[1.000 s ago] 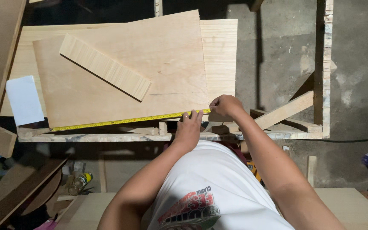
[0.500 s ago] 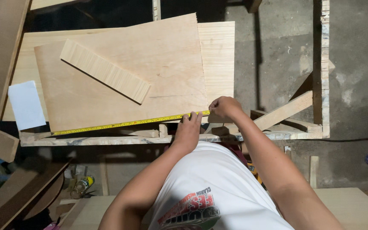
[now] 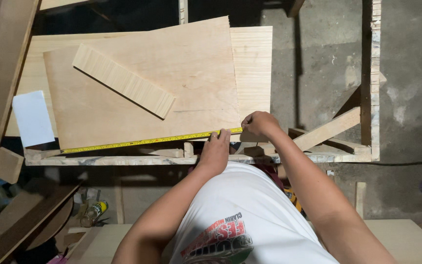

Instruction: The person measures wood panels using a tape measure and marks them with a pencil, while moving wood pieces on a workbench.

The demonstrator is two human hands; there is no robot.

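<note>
A yellow tape measure [image 3: 142, 142] lies stretched along the near edge of a thin plywood sheet [image 3: 172, 93]. My left hand [image 3: 216, 149] presses its fingertips on the tape near the sheet's right corner. My right hand [image 3: 259, 125] pinches the tape's end at that corner. A narrow striped wooden strip [image 3: 123, 80] lies diagonally on the sheet. Under the sheet sits a wider pale board [image 3: 252, 63].
A rough wooden frame [image 3: 318, 157] carries the boards, with a slanted brace [image 3: 326, 129] at the right. A white card [image 3: 33, 118] lies at the left. Timber planks [image 3: 1, 83] lean at the far left. A small can [image 3: 93, 211] is on the floor below.
Both hands stay on the tape. The view has shifted slightly; nothing else has moved.
</note>
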